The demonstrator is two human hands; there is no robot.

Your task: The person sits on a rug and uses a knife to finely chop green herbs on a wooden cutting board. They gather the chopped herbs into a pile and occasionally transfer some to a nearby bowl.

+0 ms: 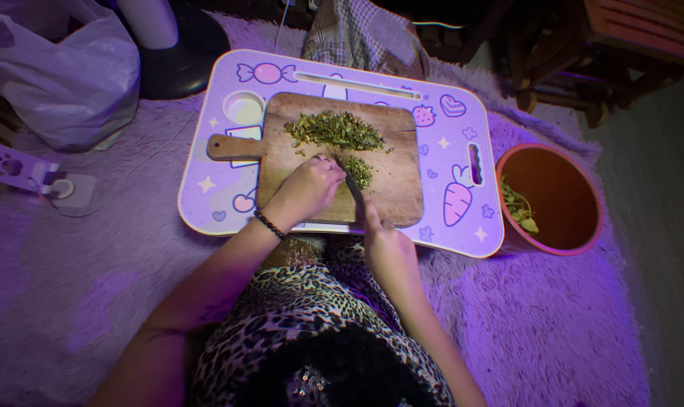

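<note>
A wooden cutting board (391, 147) with a handle lies on a small lap table (455, 136) printed with carrots and sweets. A pile of chopped green herbs (334, 130) sits at the board's far side, and a smaller clump of herbs (359, 170) lies nearer me. My left hand (306, 188) presses fingertips down beside that smaller clump. My right hand (380, 241) grips a knife (351, 183) whose dark blade points away from me into the clump.
An orange bowl (564, 226) with green scraps stands right of the table on the fluffy rug (70, 271). A plastic bag (55, 71) lies at far left, a checked cloth (361, 34) beyond the table, and wooden furniture (621, 38) at top right.
</note>
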